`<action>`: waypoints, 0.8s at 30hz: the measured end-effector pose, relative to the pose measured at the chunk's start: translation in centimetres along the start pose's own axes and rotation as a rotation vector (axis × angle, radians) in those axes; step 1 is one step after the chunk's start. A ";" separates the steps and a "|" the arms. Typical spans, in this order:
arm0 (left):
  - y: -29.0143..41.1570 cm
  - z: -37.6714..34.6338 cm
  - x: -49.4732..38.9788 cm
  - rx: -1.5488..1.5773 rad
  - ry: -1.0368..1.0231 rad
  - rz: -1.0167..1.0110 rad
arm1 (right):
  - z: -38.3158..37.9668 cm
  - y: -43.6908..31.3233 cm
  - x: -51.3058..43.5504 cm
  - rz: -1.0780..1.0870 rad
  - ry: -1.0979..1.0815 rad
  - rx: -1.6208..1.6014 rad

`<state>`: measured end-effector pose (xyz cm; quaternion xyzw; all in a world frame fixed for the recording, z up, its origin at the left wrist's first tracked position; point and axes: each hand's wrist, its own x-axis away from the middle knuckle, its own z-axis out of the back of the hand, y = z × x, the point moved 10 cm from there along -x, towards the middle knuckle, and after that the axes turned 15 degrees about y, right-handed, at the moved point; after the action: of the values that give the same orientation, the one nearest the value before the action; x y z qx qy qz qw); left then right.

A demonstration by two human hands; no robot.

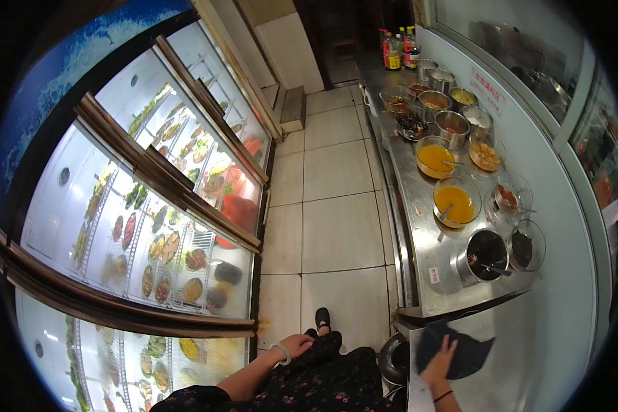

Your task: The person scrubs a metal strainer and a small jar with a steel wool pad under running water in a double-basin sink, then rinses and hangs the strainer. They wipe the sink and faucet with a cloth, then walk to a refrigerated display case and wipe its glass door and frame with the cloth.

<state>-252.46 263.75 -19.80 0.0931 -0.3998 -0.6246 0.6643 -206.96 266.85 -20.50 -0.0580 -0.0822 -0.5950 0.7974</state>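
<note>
My right hand lies on a dark cloth with its fingers spread over it. The cloth is on the lower steel counter at the right, and one corner sticks out to the right. Low in front of my body hangs my left hand, beside the dark flowered clothing. Its fingers curl loosely and nothing shows in them, though their undersides are hidden. Just beyond the cloth, a steel pot of dark sauce with a spoon stands on the higher steel counter.
Glass bowls of yellow liquid, several steel pots and sauce bottles line the right counter. A lit glass-door refrigerator with plated food fills the left. Between them runs a tiled aisle. A stone step stands far ahead.
</note>
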 end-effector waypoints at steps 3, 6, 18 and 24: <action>3.1 1.8 -3.9 0.129 0.028 -0.071 | 1.7 -7.1 -4.5 -0.475 0.158 -0.996; 4.1 4.9 -7.9 0.279 0.094 -0.147 | 12.1 -14.7 -13.9 -0.022 0.545 -1.024; 1.1 21.5 -25.1 1.536 0.045 0.280 | 37.5 -34.4 -41.5 -0.021 -0.269 -3.009; 7.1 39.3 -32.9 2.022 0.249 -0.085 | 36.2 -32.8 -54.2 -0.179 -0.133 -2.981</action>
<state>-269.30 309.71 -2.97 0.6891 -0.6646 -0.0036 0.2888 -255.70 315.34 3.92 -0.8188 0.5466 -0.1718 -0.0362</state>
